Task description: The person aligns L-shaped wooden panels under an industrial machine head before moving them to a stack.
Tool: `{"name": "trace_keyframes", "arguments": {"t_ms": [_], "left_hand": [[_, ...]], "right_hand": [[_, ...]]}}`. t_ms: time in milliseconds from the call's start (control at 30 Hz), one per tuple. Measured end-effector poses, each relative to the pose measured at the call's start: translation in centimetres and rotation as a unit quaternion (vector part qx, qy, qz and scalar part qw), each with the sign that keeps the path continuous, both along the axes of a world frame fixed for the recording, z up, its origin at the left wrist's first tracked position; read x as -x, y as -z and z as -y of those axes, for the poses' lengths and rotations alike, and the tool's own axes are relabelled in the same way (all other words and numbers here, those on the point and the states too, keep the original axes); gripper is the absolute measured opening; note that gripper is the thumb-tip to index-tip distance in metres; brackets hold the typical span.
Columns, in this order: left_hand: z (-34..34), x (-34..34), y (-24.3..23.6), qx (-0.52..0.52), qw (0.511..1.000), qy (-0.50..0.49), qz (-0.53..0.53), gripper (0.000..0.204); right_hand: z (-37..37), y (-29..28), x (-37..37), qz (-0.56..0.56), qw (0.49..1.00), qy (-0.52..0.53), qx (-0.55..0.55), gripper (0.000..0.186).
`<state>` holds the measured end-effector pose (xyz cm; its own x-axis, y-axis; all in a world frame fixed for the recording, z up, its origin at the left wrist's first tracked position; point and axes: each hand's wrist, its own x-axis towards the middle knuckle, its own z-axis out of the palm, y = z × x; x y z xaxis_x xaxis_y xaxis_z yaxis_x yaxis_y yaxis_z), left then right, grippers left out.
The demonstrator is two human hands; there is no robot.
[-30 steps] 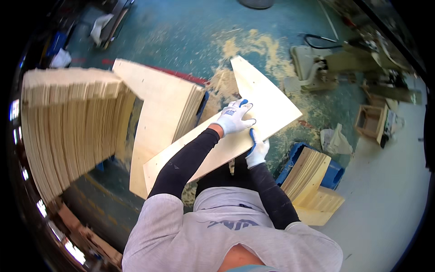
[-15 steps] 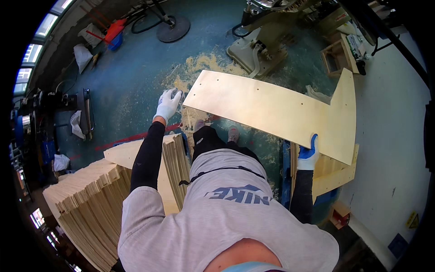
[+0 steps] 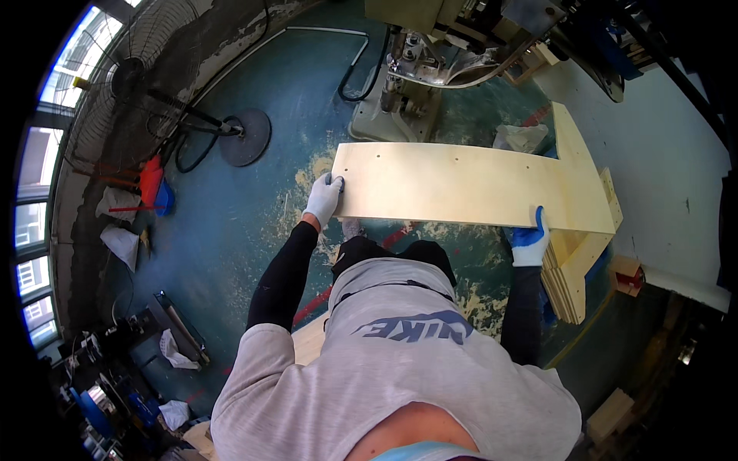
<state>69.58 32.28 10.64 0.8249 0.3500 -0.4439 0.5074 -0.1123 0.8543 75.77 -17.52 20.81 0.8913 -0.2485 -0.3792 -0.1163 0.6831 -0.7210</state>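
A large pale plywood panel [image 3: 446, 184], with a row of small holes and an angled wing on its right, stretches across in front of me. My left hand [image 3: 324, 198], in a white glove, grips its left end, the thumb on top. Along the near edge, my right hand [image 3: 530, 240] in a white and blue glove holds the panel, thumb over the top and fingers underneath, partly hidden. Beneath the panel's right end sits a stack of similar plywood pieces [image 3: 567, 288].
Ahead stands a heavy machine [image 3: 396, 100] on a metal base. A round-based stand fan [image 3: 244, 138] is at the left, near a red and blue dustpan [image 3: 157, 188]. Sawdust lies on the green floor. A white wall [image 3: 653, 177] runs along the right.
My left hand has closed on the panel's left end, which it was apart from before. The panel has swung level, and my body has turned toward the machine.
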Motion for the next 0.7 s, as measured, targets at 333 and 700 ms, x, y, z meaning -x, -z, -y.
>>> {"name": "trace_keyframes", "arguments": {"t_ms": [333, 700], "left_hand": [[-4.0, 0.0, -8.2, -0.102, 0.979, 0.007, 0.174, 0.053], [-7.1, -5.7, -15.9, -0.138, 0.960, 0.058, 0.236, 0.046]], "right_hand": [[-5.7, 0.2, 3.6, -0.016, 0.997, 0.074, -0.007, 0.051], [-8.9, -0.8, 4.1, 0.043, 0.992, 0.115, -0.033, 0.050]]}}
